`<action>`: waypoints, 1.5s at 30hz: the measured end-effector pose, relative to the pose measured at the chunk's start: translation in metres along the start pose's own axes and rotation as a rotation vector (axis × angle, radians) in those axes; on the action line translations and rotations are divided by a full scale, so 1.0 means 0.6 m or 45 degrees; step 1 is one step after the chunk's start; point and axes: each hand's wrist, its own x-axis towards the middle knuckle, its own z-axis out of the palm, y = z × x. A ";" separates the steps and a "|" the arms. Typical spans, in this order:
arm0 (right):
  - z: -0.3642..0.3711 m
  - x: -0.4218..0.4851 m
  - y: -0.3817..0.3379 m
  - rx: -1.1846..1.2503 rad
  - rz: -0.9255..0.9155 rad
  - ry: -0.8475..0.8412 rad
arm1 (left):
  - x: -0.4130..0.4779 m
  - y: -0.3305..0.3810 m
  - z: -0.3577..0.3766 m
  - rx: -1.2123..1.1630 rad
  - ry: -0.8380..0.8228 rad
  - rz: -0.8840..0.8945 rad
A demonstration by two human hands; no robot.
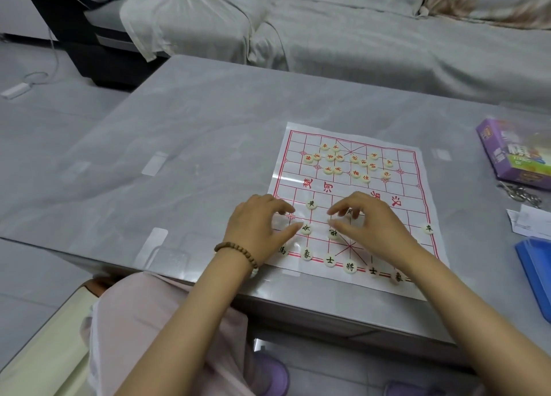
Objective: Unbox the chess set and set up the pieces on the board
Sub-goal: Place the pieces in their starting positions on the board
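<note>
The paper board (pixel 351 187) lies flat on the grey table (pixel 179 157), and both hands hover over its near half.

The left hand (pixel 259 225), with a bead bracelet (pixel 238 254) on its wrist, is loosely spread and holds nothing. Its thumb tip sits just beside a black-lettered piece (pixel 306 228) at the hand's 3 o'clock. Another black-lettered disc (pixel 312 205) lies at its 2 o'clock, apart from the fingers.

The right hand (pixel 369 220) is arched with its fingers hanging down and its thumb straight. A third piece (pixel 333 233) lies just under the thumb tip, at 8 o'clock. A half-hidden piece (pixel 349 212) sits behind the fingertips, and I cannot tell whether they touch it.

At 6 o'clock from the hands, a back row of pieces (pixel 350 267) runs along the board's near edge. At 12 o'clock, a loose cluster of red-lettered pieces (pixel 347 163) lies on the far half. A purple box (pixel 512 154) rests at 2 o'clock from the right hand, off the board.
</note>
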 end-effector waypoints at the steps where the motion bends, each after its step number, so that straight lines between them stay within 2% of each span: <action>1: 0.000 -0.002 0.003 -0.026 0.009 -0.046 | 0.008 0.013 0.003 0.035 -0.039 -0.012; 4: 0.002 -0.008 0.005 -0.136 -0.022 -0.132 | 0.027 0.037 0.014 0.122 -0.133 -0.069; 10: 0.011 -0.010 0.008 -0.147 -0.055 -0.128 | 0.032 0.033 0.021 0.039 -0.127 -0.139; 17: 0.027 0.002 -0.008 -0.142 -0.134 -0.122 | 0.046 -0.028 -0.001 -0.110 0.067 -0.237; 30: 0.035 0.006 -0.006 -0.147 -0.133 -0.075 | 0.071 -0.042 0.009 -0.222 0.125 -0.187; 36: 0.039 0.003 -0.011 -0.240 -0.106 0.073 | 0.071 -0.047 0.013 -0.240 0.148 -0.184; 40: 0.043 0.003 -0.024 -0.282 -0.105 0.033 | 0.074 -0.047 0.017 -0.250 0.168 -0.191; 45: 0.046 0.004 -0.032 -0.169 -0.158 -0.014 | 0.075 -0.049 0.019 -0.270 0.179 -0.199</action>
